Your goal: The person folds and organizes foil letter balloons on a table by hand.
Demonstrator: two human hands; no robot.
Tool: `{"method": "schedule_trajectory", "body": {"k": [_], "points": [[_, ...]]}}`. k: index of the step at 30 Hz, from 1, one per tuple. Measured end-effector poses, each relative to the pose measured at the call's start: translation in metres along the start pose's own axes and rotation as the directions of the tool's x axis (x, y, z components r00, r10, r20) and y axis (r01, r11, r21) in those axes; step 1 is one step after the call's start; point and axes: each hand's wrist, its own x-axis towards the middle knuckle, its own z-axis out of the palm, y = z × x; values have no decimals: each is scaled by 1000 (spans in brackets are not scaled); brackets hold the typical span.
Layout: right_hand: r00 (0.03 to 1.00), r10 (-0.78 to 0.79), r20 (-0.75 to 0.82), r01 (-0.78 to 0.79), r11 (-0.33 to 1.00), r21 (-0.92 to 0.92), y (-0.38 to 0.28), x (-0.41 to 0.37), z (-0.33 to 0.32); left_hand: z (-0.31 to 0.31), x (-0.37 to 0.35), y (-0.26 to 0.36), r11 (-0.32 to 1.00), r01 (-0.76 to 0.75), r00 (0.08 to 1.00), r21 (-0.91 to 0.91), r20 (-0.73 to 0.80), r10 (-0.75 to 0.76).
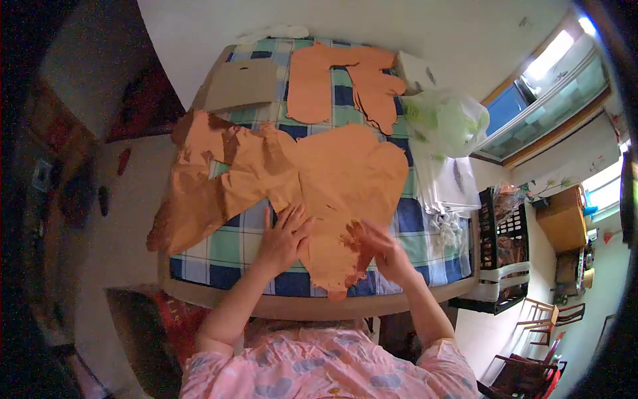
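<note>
A flat, copper-coloured foil balloon lies on the checked tablecloth in front of me, its narrow end with a small tab pointing at me. My left hand rests on its left edge with the fingers spread flat. At the lower right edge, my right hand has its fingers together on the foil, where the surface looks dark and creased. Joined to or overlapping its left side is a wrinkled, shiny foil section that reaches the table's left edge.
Behind lie more flat copper-coloured foil pieces and a cardboard piece. Along the right side are a clear plastic bag with green inside, a stack of white plastic sleeves and crumpled plastic. A black crate stands beyond the table's right edge.
</note>
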Motion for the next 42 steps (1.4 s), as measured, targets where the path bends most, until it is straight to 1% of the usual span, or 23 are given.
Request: {"method": "schedule_trajectory", "body": {"k": [1, 2, 3, 6, 9, 10, 12, 15, 18, 21, 23, 24, 27, 30, 32, 36, 39, 42], "points": [[998, 5, -66, -6, 1000, -24, 5, 8, -3, 4, -1, -1, 1000, 8, 1000, 15, 4, -8], [990, -54, -132, 18, 965, -261, 20, 19, 2, 9, -4, -3, 999, 14, 1000, 29, 13, -14], [976, -125, -180, 23, 876, -482, 31, 27, 7, 12, -6, -4, 999, 18, 1000, 45, 24, -20], [980, -89, -178, -46, 768, -638, 47, 34, 20, 9, -5, -4, 999, 27, 999, 17, 23, -28], [980, -51, -190, -82, 774, -628, 52, 33, 22, 5, -1, -2, 999, -11, 1000, 42, -15, 12], [979, -76, -187, -56, 786, -615, 55, 33, 21, 4, -2, 0, 1000, 7, 1000, 20, 5, -7], [980, -72, -185, -58, 790, -610, 53, 33, 22, -1, 1, 2, 999, 37, 999, -10, 22, -37], [980, -71, -188, -58, 794, -606, 55, 32, 21, -6, 4, 2, 1000, 24, 999, 9, 44, -24], [976, -70, -206, -71, 792, -607, 48, 35, 20, -8, 5, 3, 1000, 25, 999, -10, 41, -25], [973, -74, -220, -73, 800, -595, 47, 35, 18, -5, 1, -1, 994, 30, 999, -104, -12, -32], [969, -84, -232, -70, 809, -584, 45, 36, 18, -16, 5, 4, 996, -50, 998, -69, 45, 53], [977, -52, -208, -83, 804, -589, 48, 36, 19, -21, 4, 11, 994, -84, 991, -67, 95, 90], [981, -19, -193, -105, 785, -611, 41, 38, 18, -17, 3, 36, 969, -147, 982, -197, 89, 167], [980, -27, -195, -99, 788, -608, 44, 39, 18, 3, -9, 55, 948, -208, 962, -242, 127, 244], [983, 3, -184, -113, 797, -593, 42, 37, 17, 14, -14, 58, 940, -194, 955, -281, 165, 246], [984, -20, -175, -92, 787, -610, 51, 37, 18, -1, -8, 59, 931, -127, 939, -341, 261, 224], [981, -34, -189, -90, 787, -611, 49, 37, 17, 1, -10, 59, 937, -154, 947, -314, 222, 230], [981, -17, -191, -106, 781, -616, 49, 37, 19, -2, -13, 56, 935, -177, 942, -307, 223, 252]]}}
